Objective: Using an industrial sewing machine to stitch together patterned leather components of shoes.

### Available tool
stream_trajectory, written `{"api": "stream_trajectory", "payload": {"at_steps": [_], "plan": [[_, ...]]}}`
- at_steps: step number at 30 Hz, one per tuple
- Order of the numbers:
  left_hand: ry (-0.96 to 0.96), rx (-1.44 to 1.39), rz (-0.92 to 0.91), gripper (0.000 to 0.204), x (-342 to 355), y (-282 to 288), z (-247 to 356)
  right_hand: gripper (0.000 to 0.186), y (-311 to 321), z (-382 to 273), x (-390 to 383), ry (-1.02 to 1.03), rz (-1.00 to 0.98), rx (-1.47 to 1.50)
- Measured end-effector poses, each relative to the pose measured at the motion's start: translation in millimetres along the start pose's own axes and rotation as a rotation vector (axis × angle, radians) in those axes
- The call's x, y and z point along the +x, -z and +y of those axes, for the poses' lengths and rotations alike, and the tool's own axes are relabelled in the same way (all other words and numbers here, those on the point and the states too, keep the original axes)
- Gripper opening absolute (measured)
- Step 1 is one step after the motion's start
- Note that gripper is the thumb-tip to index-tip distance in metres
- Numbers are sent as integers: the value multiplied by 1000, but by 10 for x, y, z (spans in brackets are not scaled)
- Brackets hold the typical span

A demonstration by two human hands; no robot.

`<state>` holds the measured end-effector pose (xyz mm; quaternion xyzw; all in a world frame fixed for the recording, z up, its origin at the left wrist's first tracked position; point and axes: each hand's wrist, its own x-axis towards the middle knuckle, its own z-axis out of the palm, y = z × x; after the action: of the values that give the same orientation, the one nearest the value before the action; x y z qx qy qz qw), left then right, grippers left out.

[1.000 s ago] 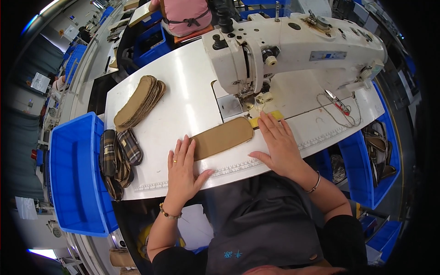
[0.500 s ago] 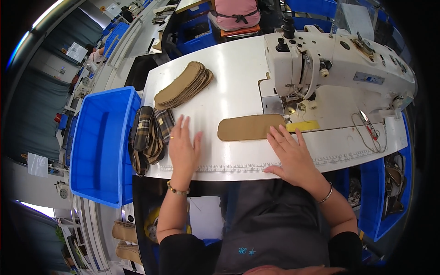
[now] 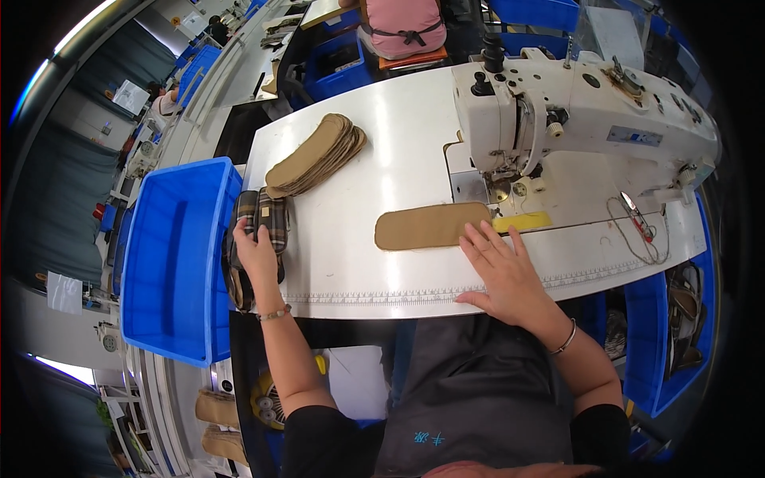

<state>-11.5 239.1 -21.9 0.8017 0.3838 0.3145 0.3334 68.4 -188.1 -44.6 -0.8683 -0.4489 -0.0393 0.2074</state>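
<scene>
My left hand (image 3: 256, 253) is at the plaid fabric pieces (image 3: 272, 213) on the table's left edge. Its thumb and fingers close on a dark plaid piece, partly hiding it. My right hand (image 3: 508, 267) lies flat, fingers stretched, with its fingertips on the right end of a long brown fabric piece (image 3: 426, 226) with rounded ends. That piece lies flat, just front-left of the needle area of a white sewing machine (image 3: 550, 119). Farther back on the left rests a fanned stack of similar brown pieces (image 3: 317, 155).
A blue bin (image 3: 171, 263) stands against the table's left side. Small scissors (image 3: 637, 219) and a cord lie right of the machine's needle. A yellow strip (image 3: 522, 221) sits beside the brown piece. Along the front edge runs a printed ruler (image 3: 382, 299). Another person in pink (image 3: 405, 28) sits beyond the table.
My left hand has moved left from the bare tabletop onto the plaid pieces, and the right-hand plaid piece has shifted and straightened. My right hand stays by the brown piece.
</scene>
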Motion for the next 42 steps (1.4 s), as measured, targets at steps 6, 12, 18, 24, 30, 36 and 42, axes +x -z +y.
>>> {"api": "stream_trajectory", "payload": {"at_steps": [6, 12, 18, 24, 30, 36, 42], "plan": [[105, -1109, -90, 43, -605, 238, 185, 80, 0, -12, -23, -12, 16, 21], [122, -1446, -444, 40, -1466, -270, 588, 74, -17, -177, -47, 123, 156, 393], [90, -1208, -620, 54, -2367, -596, 927, 42, -125, -461, -1, -132, 75, 1742], [181, -776, -1140, 29, -2108, -354, 893, 33, 115, -15, -134, -328, 146, 2242], [459, -1270, -1487, 27, -2079, -481, 950, 31, 62, 36, -235, -344, 30, 2184], [299, -1065, -1346, 30, -2165, -521, 1100, 33, 99, -21, -254, -408, -171, 1867], [465, -1346, -1178, 34, -2008, -624, 1251, 33, 136, -152, -251, -77, -693, 1138]]}}
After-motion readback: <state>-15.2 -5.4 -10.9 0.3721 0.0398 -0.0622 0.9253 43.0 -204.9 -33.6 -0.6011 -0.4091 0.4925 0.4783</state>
